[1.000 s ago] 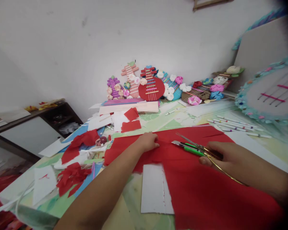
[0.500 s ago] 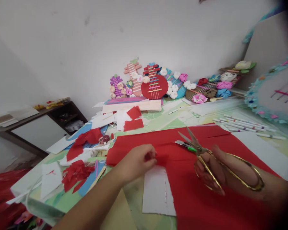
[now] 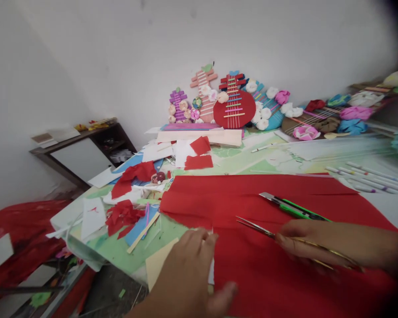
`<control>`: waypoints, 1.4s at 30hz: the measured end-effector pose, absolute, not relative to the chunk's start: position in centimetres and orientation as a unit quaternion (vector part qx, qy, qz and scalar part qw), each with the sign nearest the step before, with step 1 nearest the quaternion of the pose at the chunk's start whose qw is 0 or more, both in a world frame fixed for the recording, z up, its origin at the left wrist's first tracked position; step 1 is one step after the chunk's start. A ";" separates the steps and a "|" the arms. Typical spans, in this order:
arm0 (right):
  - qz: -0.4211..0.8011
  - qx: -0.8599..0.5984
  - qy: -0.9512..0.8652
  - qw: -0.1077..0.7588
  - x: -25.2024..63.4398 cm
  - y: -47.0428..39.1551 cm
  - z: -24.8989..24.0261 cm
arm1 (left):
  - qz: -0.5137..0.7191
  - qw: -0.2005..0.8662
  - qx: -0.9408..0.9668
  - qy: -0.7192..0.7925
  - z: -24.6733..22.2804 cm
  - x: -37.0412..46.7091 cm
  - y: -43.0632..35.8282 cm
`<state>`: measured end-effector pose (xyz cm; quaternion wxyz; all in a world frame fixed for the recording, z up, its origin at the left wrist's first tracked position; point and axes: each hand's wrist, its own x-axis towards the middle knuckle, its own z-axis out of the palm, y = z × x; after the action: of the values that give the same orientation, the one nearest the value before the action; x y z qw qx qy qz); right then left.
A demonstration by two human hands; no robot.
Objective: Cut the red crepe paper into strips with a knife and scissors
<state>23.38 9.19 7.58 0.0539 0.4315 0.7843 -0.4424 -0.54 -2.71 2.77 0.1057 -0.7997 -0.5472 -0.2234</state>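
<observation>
The red sheet (image 3: pixel 255 269) lay across the near part of the table (image 3: pixel 117 256), its left part stepping back to leave a notch at the near side. The left hand (image 3: pixel 189 265) was palm down at the edge of that notch, its fingers lightly bent and close together, the thumb held apart, and nothing was pinched between them. It covered most of a white card (image 3: pixel 211 271), of which only a strip showed.

The right hand (image 3: pixel 331 245) was curled around the gold-handled scissors (image 3: pixel 257 226), whose blades stood nearly closed and pointed left over the red sheet; whether the tips touched it was hard to say from this angle.

A green-and-black cutter (image 3: pixel 300 209) lay on the red sheet just beyond the right hand, blade bared towards the left (a thing to keep the knuckles clear of). White markers (image 3: pixel 373 176) were scattered past the sheet's far right corner. Torn red scraps (image 3: pixel 123 216), a blue piece (image 3: pixel 139 227) and a pale wooden stick (image 3: pixel 144 232) crowded the left side of the table. At the back, a red lute-shaped craft (image 3: pixel 239 110) stood among others decked with paper flowers.
</observation>
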 end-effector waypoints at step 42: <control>-0.474 0.291 0.780 0.287 16.3 12.3 8.1 | -0.444 0.244 -0.778 -0.372 -0.4 3.3 -2.0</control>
<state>16.25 12.27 8.11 0.2873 0.2909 0.7800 -0.4738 3.31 -1.95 -0.44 0.2435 -0.7780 -0.3715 -0.4442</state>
